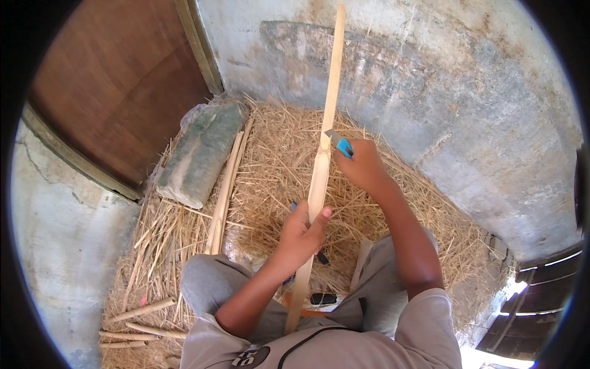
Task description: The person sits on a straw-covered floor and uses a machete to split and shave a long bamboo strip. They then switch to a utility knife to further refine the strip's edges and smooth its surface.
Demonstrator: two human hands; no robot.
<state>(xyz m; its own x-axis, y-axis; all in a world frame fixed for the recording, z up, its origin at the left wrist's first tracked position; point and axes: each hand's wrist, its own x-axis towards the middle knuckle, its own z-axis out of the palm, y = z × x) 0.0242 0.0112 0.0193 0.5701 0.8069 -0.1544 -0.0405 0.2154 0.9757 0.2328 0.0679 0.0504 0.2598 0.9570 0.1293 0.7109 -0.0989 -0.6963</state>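
Note:
A long pale bamboo strip (332, 80) runs from my lap up past my hands toward the far wall. My left hand (303, 234) is closed around its lower half, thumb lying along the strip. In my right hand (362, 166) is a utility knife (344, 147) with a blue body, held closed in the fist. The knife's blade rests at the strip's right edge, close to a node. Behind and below my left hand, dark and blue objects show in part; I cannot make out what they are.
Straw (276, 141) covers the floor. At the left lie a greenish-grey block (206, 154), long split bamboo strips (224, 190) and several short sticks (141, 310). A stained wall (418, 80) rises at the far side, with a brown wooden panel (117, 80) at the far left.

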